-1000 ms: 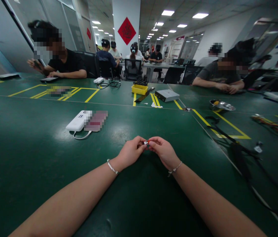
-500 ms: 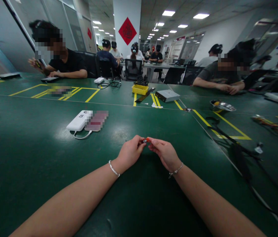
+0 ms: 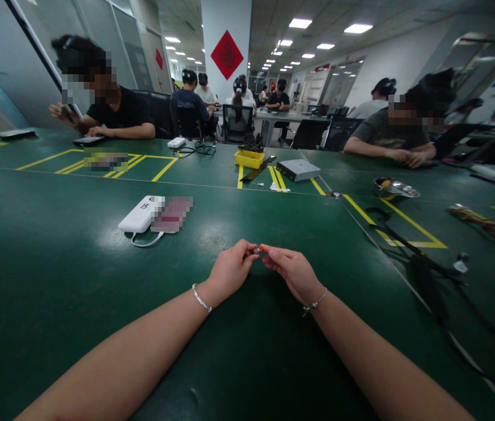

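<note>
Above the green table [image 3: 142, 316], a small silver-and-orange piece [image 3: 258, 249] is pinched between my two hands. My left hand [image 3: 231, 270] closes thumb and fingers on its silver end. From the other side, my right hand [image 3: 292, 270] has its fingertips closed at the orange end. The piece is too small to tell its kind, and the fingertips partly cover it. Further off to the left lie a white power bank [image 3: 142, 214] with a short cable and a blurred-out pinkish phone-like slab [image 3: 172, 215].
A yellow bin [image 3: 249, 159], a grey box [image 3: 298, 170] and a metal dish [image 3: 399, 188] stand farther back. Black cables [image 3: 425, 280] and coloured wires [image 3: 488, 223] lie at the right. People sit across the table, at left [image 3: 116, 114] and right [image 3: 394, 131].
My hands stay almost in place, with the piece still held between them. The fingertips and the piece have shifted very slightly left.
</note>
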`<state>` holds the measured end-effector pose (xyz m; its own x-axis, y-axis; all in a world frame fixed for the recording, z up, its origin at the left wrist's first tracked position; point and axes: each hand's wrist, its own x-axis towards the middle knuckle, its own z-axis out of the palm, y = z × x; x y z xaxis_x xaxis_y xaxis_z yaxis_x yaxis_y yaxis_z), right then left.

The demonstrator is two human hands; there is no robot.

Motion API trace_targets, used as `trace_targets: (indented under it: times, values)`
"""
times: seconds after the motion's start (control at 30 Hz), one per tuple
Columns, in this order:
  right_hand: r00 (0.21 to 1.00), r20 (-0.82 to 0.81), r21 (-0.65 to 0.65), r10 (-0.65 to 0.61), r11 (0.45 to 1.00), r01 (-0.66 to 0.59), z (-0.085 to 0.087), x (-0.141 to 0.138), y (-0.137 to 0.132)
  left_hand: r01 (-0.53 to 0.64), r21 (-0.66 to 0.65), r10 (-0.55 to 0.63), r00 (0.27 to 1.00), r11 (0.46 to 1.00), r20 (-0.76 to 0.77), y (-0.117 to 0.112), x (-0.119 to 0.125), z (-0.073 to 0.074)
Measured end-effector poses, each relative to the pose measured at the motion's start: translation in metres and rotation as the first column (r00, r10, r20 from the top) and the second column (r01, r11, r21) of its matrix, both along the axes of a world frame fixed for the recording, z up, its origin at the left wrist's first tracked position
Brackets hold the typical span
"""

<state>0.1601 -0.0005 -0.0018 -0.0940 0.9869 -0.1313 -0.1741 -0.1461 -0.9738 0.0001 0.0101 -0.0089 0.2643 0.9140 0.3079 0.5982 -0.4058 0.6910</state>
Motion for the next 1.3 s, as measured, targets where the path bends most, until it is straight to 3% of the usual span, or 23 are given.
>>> trace_targets:
  times: [0.47,0.77,0.9,1.0,1.1,1.2,1.3]
  values:
    - [0.999,0.0,-0.014,0.051,0.999,-0.051,0.0,0.003,0.002,-0.003,0.022,0.004,1.0,1.0,-0.025,0.0,-0.001,0.0]
    - [0.983,0.171,0.131,-0.058,0.991,0.036,-0.004,-0.003,0.003,0.068,-0.016,-0.069,0.996,0.998,-0.055,0.0,0.003,-0.001]
    - [0.927,0.339,0.204,-0.163,0.974,0.097,-0.002,0.015,0.017,0.159,-0.041,-0.161,0.985,0.986,-0.061,0.002,0.002,-0.005]
    - [0.756,0.548,0.289,-0.357,0.93,0.229,0.001,0.054,0.031,0.136,-0.028,-0.137,0.987,0.99,-0.086,0.004,0.0,-0.007]
    - [0.414,0.754,0.361,-0.51,0.848,0.388,0.0,0.109,0.04,0.095,-0.014,-0.096,0.989,0.995,-0.114,0.005,-0.003,-0.008]
    - [0.16,0.854,0.36,-0.495,0.784,0.506,-0.006,0.158,0.042,0.085,-0.014,-0.086,0.987,0.996,-0.137,0.007,-0.004,-0.007]
    - [0.065,0.891,0.332,-0.449,0.742,0.582,-0.016,0.189,0.04,0.092,-0.015,-0.094,0.982,0.996,-0.166,0.007,-0.004,-0.007]
